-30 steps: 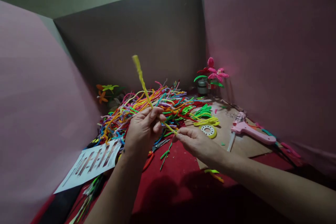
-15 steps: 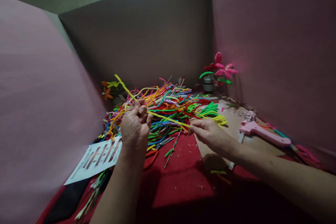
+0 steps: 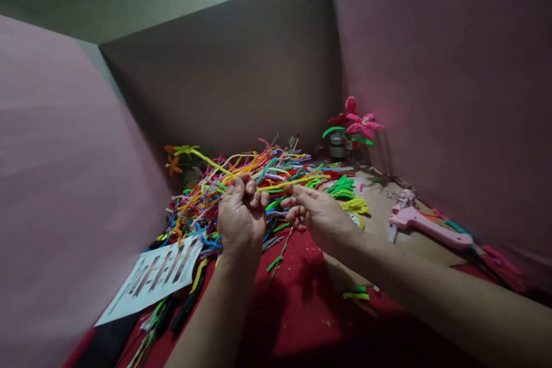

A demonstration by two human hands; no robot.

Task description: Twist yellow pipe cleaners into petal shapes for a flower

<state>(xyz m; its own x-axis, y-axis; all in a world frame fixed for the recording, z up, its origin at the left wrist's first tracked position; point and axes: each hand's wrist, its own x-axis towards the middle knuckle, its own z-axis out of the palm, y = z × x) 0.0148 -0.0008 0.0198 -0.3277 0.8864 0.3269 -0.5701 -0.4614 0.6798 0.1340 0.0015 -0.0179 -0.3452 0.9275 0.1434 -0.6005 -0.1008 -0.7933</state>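
Note:
Between my two hands runs a yellow pipe cleaner (image 3: 276, 187), its far end slanting up and left past my fingers. My left hand (image 3: 244, 213) is closed round it, palm side toward me. My right hand (image 3: 321, 213) pinches it further right with thumb and forefinger, the other fingers curled. Behind and below the hands spreads a heap of many-coloured pipe cleaners (image 3: 207, 198). A bundle of yellow pipe cleaners (image 3: 356, 205) and a green bundle (image 3: 340, 187) lie just beyond my right hand.
A pink glue gun (image 3: 426, 227) rests on cardboard (image 3: 379, 184) at the right. Pink pipe-cleaner flowers (image 3: 364, 125) stand at the back right, orange ones (image 3: 173, 164) at the back left. A printed sheet (image 3: 150, 279) lies left on the red cloth (image 3: 297, 305).
My hands have come closer together along the yellow pipe cleaner, the left moving right and the right moving slightly left. The view has tilted upward a little.

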